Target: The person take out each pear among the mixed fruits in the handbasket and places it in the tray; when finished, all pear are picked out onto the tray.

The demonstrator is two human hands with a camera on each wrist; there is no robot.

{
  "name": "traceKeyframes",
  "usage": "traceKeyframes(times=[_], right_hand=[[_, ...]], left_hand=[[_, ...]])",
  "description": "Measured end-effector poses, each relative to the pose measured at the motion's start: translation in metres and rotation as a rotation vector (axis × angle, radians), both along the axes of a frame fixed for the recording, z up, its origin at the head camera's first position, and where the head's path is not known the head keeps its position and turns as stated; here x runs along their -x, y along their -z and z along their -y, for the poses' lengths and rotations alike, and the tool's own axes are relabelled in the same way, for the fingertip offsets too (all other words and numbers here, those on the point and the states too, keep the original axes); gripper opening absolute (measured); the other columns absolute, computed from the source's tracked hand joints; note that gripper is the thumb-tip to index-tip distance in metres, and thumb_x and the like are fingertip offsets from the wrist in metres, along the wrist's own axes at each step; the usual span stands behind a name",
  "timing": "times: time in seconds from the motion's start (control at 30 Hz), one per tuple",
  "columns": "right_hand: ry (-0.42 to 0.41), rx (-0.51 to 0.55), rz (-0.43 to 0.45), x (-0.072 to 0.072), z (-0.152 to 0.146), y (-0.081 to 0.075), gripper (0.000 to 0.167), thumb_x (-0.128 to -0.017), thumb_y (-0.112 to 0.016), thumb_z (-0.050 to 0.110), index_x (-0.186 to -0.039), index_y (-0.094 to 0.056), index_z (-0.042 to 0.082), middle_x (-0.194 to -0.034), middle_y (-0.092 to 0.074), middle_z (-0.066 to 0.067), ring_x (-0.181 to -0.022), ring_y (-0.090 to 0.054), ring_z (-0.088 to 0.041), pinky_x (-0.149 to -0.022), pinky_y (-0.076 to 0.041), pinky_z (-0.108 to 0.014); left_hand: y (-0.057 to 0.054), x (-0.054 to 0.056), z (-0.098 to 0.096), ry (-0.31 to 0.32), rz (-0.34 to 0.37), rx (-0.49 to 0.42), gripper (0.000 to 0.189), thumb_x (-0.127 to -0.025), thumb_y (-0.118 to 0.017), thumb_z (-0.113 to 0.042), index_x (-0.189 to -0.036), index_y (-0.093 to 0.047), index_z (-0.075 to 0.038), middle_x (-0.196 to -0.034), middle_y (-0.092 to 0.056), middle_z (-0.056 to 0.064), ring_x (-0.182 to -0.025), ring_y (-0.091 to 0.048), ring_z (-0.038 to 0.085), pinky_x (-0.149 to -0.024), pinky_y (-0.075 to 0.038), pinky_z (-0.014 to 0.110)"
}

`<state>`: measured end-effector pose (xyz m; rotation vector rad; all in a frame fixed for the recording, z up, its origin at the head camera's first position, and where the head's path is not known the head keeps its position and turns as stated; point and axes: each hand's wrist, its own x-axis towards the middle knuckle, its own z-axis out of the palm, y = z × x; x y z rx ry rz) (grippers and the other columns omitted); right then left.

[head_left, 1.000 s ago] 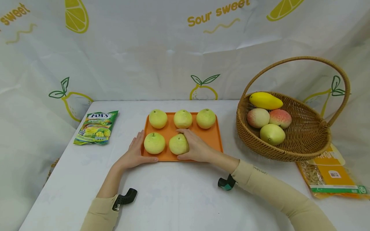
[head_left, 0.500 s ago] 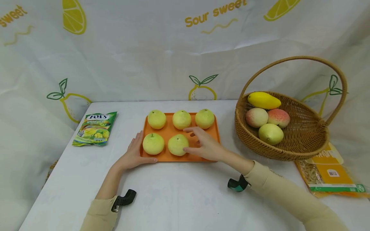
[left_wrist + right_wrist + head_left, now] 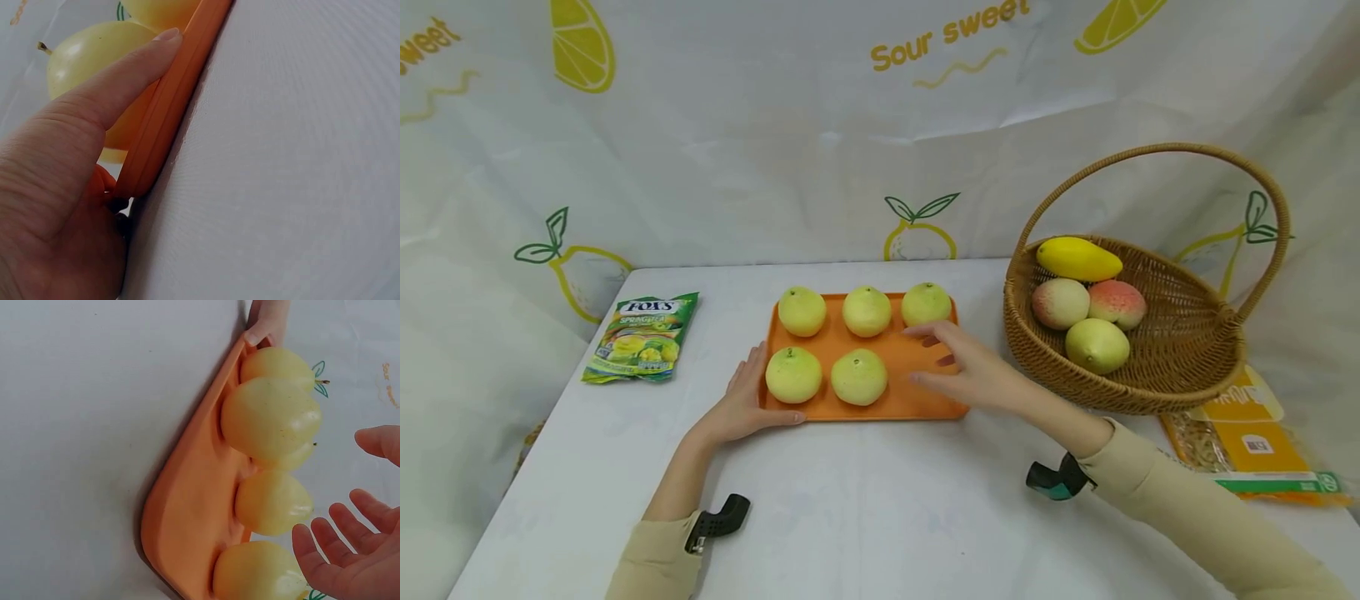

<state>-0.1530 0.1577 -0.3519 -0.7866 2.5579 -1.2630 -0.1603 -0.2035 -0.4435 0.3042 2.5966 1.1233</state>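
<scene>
On an orange tray (image 3: 925, 386) sit several round, yellow-green fruits with short stems, like Asian pears. Three are in the back row; the front row has a left pear (image 3: 793, 375) and a middle pear (image 3: 859, 377). My left hand (image 3: 747, 406) rests at the tray's front left corner, fingers along the left side. Its straight thumb (image 3: 134, 72) lies on the front rim. My right hand (image 3: 981, 371) hovers over the tray's right side with fingers spread and nothing in them; its palm and loosely bent fingers show in the right wrist view.
A wicker basket (image 3: 1195, 367) with a tall handle stands at the right, holding a yellow mango (image 3: 1078, 258), two peaches (image 3: 1060, 304) and a yellow-green fruit (image 3: 1097, 346). An orange food packet (image 3: 1262, 442) lies partly under it. A green candy bag (image 3: 642, 337) lies at the left.
My right hand has released the front middle pear and drawn away to the right. The pear stays on the tray. My left hand keeps its place at the corner.
</scene>
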Motion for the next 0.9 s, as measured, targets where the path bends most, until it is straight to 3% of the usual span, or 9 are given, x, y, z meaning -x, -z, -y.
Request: traceKeyframes(times=[0.27, 0.53, 0.9], right_hand=[[0.015, -0.022, -0.112, -0.002, -0.019, -0.023, 0.053, -0.090, -0.072, 0.016, -0.135, -0.049, 0.004, -0.136, -0.054, -0.008, -0.118, -0.051, -0.025, -0.092, -0.050, -0.043], [0.052, -0.001, -0.170, -0.002, -0.040, -0.042, 0.052, -0.089, -0.073, 0.015, -0.136, -0.050, 0.008, -0.135, -0.053, -0.006, -0.118, -0.052, -0.024, -0.092, -0.050, -0.042], [0.150, -0.030, -0.194, -0.003, -0.066, -0.058, 0.051, -0.088, -0.074, 0.012, -0.134, -0.053, 0.010, -0.132, -0.055, 0.000, -0.113, -0.052, -0.016, -0.090, -0.049, -0.031]], left_hand=[[-0.001, 0.000, 0.000, 0.007, -0.008, -0.003, 0.131, -0.072, -0.082, -0.052, -0.156, 0.009, -0.011, -0.162, 0.007, 0.016, -0.146, 0.014, 0.035, -0.114, 0.005, 0.058], [-0.001, 0.000, 0.000, 0.002, 0.000, 0.002, 0.131, -0.072, -0.082, -0.052, -0.156, 0.010, -0.012, -0.162, 0.008, 0.016, -0.146, 0.014, 0.036, -0.114, 0.005, 0.059], [-0.002, 0.000, -0.001, 0.011, -0.005, -0.005, 0.130, -0.072, -0.082, -0.052, -0.156, 0.009, -0.011, -0.162, 0.007, 0.016, -0.146, 0.014, 0.035, -0.114, 0.006, 0.058]])
